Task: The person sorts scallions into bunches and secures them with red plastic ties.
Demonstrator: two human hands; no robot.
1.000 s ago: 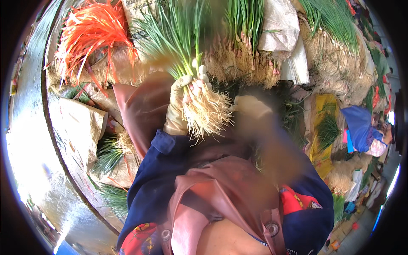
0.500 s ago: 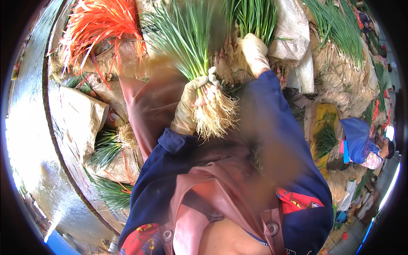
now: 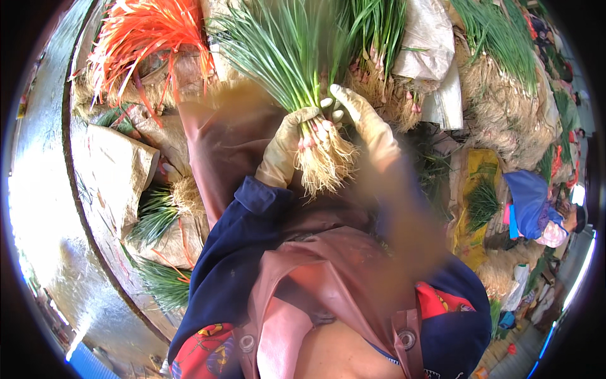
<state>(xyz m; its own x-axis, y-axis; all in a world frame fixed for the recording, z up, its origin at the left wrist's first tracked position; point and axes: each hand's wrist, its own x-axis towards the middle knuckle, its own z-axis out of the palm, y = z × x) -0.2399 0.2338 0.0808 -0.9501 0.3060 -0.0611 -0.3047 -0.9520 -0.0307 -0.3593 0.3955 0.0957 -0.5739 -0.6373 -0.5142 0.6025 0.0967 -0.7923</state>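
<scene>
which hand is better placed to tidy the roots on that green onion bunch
Probably the right hand: its fingers rest loosely beside the bunch, just above the roots, while the left hand is gripping the bunch.

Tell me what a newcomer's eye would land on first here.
First, the bunch of green onions at top centre, its pale roots hanging down, gripped at the neck by the gloved left hand while the gloved right hand touches it from the right. Next, the bright orange strips fanned out at upper left. More heaped onions line the right side.
</scene>
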